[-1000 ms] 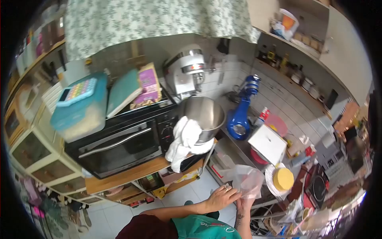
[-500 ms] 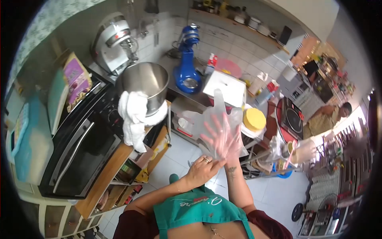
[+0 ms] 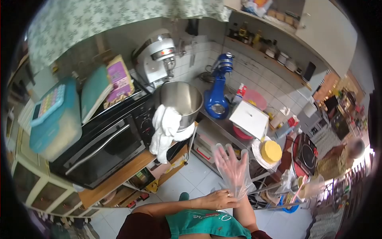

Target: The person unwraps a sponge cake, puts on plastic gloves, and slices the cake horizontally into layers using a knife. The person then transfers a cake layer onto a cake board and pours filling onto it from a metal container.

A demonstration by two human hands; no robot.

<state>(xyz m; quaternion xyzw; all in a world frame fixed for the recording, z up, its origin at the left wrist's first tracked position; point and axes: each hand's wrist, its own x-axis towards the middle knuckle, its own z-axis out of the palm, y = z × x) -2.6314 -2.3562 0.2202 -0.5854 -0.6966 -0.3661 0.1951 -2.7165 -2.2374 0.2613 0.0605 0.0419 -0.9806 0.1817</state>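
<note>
Clear, thin plastic glove point(image 3: 233, 170) covers our right hand point(image 3: 237, 179): fingers spread, nothing held, near a yellow, round, cake-like block point(image 3: 271, 151). Our left hand point(image 3: 219, 199) looks pinched closed on the cuff point(image 3: 241, 193). We judge it's mid-fitting; next move calls for seating loose fingertips.

- The glove point(image 3: 236, 175), lower centre, is clear.
- The apron point(image 3: 187, 226), bottom centre, is green with white lettering.
- The curtain point(image 3: 119, 26), upper left, is pale with grey-green sprigs.
- The mixer point(image 3: 218, 93), centre, is blue.
</note>
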